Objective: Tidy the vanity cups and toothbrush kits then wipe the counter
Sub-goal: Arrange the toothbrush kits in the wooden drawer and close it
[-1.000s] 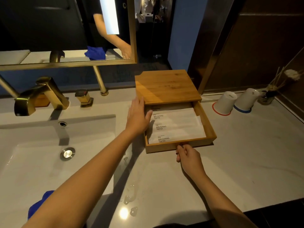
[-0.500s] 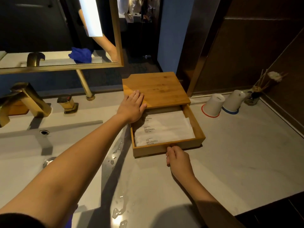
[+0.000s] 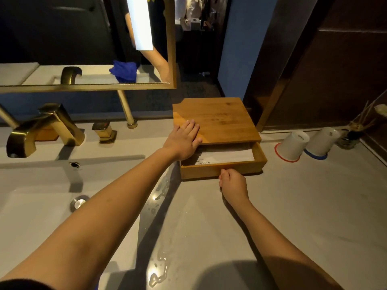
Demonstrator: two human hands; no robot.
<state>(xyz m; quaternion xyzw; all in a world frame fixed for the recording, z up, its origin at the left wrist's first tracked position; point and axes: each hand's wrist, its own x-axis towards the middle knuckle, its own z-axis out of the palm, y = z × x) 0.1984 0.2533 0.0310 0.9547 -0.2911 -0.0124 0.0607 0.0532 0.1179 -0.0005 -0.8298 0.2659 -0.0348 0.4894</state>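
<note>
While left hand [image 3: 182, 141] lies spread on one box lid [image 3: 215, 120], right hand [image 3: 233, 183] curls beside two cups [image 3: 293, 145].

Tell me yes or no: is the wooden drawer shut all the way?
No. The wooden drawer stands partly out from under the top board, showing white toothbrush kits inside.

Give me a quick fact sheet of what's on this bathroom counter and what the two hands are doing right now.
Place: grey counter beside a sink with a gold tap
Wooden box: drawer partly open, white packets printed "BRUSHING" inside
Left hand: flat on the box lid, near its front left corner
Right hand: fingers curled at the drawer's front edge
Cups: two white ones upside down right of the box, red-rimmed cup, blue-rimmed cup
Far right: reed diffuser
Counter state: water drops near the sink edge
</note>
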